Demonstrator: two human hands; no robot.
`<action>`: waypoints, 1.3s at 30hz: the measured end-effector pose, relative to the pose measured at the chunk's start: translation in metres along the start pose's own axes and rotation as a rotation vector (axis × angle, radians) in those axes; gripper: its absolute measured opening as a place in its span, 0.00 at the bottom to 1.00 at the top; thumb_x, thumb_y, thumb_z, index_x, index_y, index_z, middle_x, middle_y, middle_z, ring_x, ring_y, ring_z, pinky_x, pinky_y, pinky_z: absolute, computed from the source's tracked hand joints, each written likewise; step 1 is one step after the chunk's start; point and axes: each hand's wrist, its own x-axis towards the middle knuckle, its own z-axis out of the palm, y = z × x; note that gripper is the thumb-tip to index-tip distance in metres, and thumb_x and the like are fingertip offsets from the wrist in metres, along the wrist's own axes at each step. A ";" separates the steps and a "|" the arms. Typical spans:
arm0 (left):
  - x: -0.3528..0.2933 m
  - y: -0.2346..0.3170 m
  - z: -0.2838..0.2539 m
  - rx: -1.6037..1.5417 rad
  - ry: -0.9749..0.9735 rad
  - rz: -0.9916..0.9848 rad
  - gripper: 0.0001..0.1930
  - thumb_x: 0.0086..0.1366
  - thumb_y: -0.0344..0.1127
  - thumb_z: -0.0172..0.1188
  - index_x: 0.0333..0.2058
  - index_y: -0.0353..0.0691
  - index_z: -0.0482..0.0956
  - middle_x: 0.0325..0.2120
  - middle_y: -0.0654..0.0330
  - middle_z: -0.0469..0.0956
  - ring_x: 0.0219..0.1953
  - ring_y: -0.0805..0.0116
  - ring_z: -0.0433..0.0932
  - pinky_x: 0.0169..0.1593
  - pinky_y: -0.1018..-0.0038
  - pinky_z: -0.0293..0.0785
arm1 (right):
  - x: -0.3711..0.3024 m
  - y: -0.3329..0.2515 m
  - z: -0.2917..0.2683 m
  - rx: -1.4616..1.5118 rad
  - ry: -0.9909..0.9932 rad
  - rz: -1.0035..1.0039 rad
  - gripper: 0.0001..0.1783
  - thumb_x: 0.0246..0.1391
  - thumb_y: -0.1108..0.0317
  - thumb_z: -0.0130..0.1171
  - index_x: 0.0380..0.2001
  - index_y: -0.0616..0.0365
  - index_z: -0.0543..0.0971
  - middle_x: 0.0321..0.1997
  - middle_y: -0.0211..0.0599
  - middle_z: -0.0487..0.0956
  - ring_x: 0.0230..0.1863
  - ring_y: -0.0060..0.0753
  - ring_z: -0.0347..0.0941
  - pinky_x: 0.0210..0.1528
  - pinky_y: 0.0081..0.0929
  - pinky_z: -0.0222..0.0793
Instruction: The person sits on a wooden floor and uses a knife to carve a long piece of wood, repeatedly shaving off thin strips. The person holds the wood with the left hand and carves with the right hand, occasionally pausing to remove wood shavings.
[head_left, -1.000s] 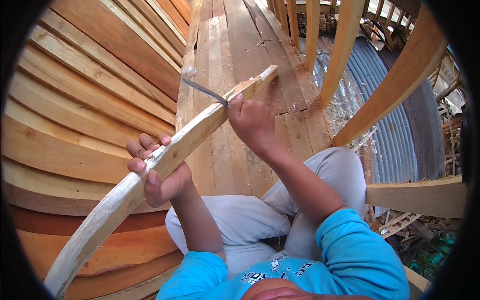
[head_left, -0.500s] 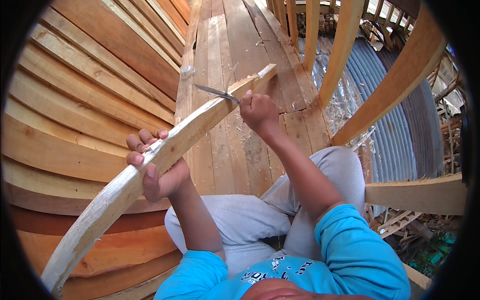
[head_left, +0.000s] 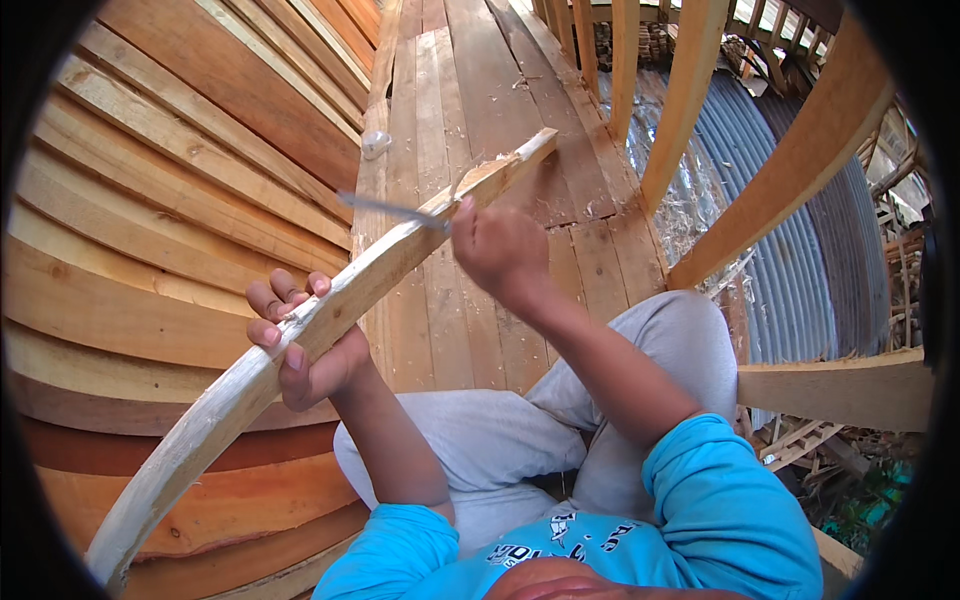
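A long pale piece of wood [head_left: 375, 270] slants across my front, from the lower left up to the far middle. My left hand [head_left: 305, 345] grips it from beneath, fingers wrapped over its far edge and thumb on the near side. My right hand [head_left: 505, 250] is closed in a fist around a knife, whose handle is hidden. The knife's blade [head_left: 395, 208], blurred by motion, lies across the wood's upper edge and points left. Beyond the blade, a raw shaved patch with a raised curl [head_left: 475, 178] shows on the wood.
A wall of wooden planks [head_left: 150, 230] runs along the left. Wood shavings lie over the plank floor [head_left: 440, 310] under my crossed legs. A clear plastic item [head_left: 375, 144] rests by the wall. On the right are wooden railing posts [head_left: 790, 180], with corrugated metal sheets [head_left: 765, 240] beyond them.
My right hand has drawn the knife along the wood toward the left and nearer to me. The left hand keeps its grip, and the wood has shifted only slightly.
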 end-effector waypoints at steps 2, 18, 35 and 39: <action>-0.001 -0.007 0.017 -0.027 -0.008 -0.008 0.10 0.44 0.39 0.62 0.29 0.57 0.77 0.31 0.69 0.61 0.36 0.71 0.63 0.46 0.66 0.70 | 0.024 0.042 0.009 0.129 0.187 0.096 0.33 0.64 0.55 0.36 0.14 0.65 0.78 0.18 0.61 0.75 0.25 0.65 0.75 0.34 0.56 0.71; -0.001 0.002 0.002 0.017 0.013 -0.003 0.10 0.44 0.39 0.63 0.29 0.57 0.76 0.31 0.70 0.63 0.36 0.72 0.64 0.45 0.67 0.71 | -0.001 0.010 0.011 0.085 -0.003 0.087 0.34 0.65 0.54 0.34 0.19 0.67 0.79 0.23 0.63 0.77 0.29 0.69 0.75 0.39 0.57 0.71; 0.005 0.007 -0.010 0.010 0.058 -0.007 0.10 0.43 0.39 0.63 0.28 0.59 0.76 0.31 0.70 0.62 0.37 0.72 0.63 0.45 0.67 0.70 | -0.009 -0.013 -0.010 0.074 -0.143 0.025 0.33 0.65 0.55 0.35 0.17 0.66 0.79 0.22 0.61 0.77 0.31 0.66 0.76 0.39 0.56 0.70; 0.004 -0.002 0.012 -0.024 -0.013 -0.022 0.10 0.43 0.39 0.63 0.28 0.58 0.76 0.31 0.70 0.61 0.37 0.72 0.62 0.46 0.66 0.70 | 0.029 0.052 0.006 0.042 0.050 0.029 0.33 0.65 0.55 0.36 0.16 0.66 0.79 0.20 0.60 0.76 0.27 0.63 0.77 0.36 0.55 0.72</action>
